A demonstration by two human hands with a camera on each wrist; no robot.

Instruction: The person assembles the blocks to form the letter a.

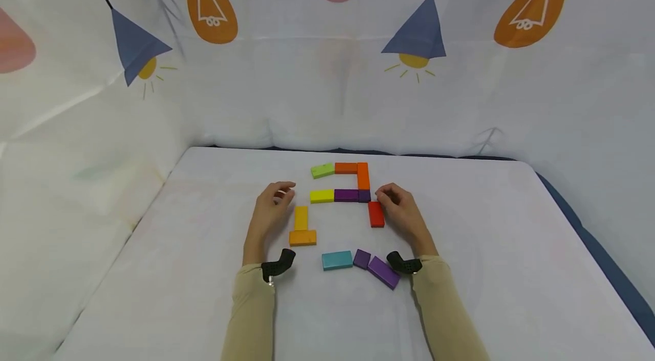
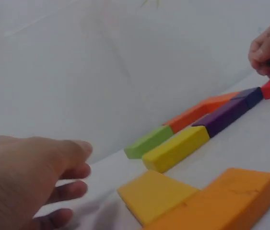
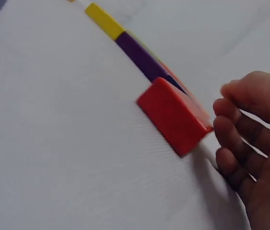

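Note:
Beside the red block point(image 1: 376, 215) is my right hand point(image 1: 404, 214), fingers loosely bent and holding nothing. In the right wrist view its fingertips point(image 3: 228, 127) are close to the red block's side; whether they touch it I cannot tell. My left hand point(image 1: 271, 213) hovers left of the yellow-orange block point(image 1: 301, 218), fingers relaxed, nothing in it. That block meets an orange block point(image 1: 303, 237) in a T shape. A yellow block point(image 1: 322, 196), a purple block point(image 1: 345, 195) and a dark purple cube point(image 1: 364, 196) form a row touching the upright orange block point(image 1: 363, 176).
Behind that row, a green block point(image 1: 322, 170) lies slightly tilted against a red-orange block point(image 1: 345, 168). Nearer me are a teal block point(image 1: 337, 260), a small purple block point(image 1: 361, 259) and a longer purple block point(image 1: 383, 273), all on the white table point(image 1: 512, 270).

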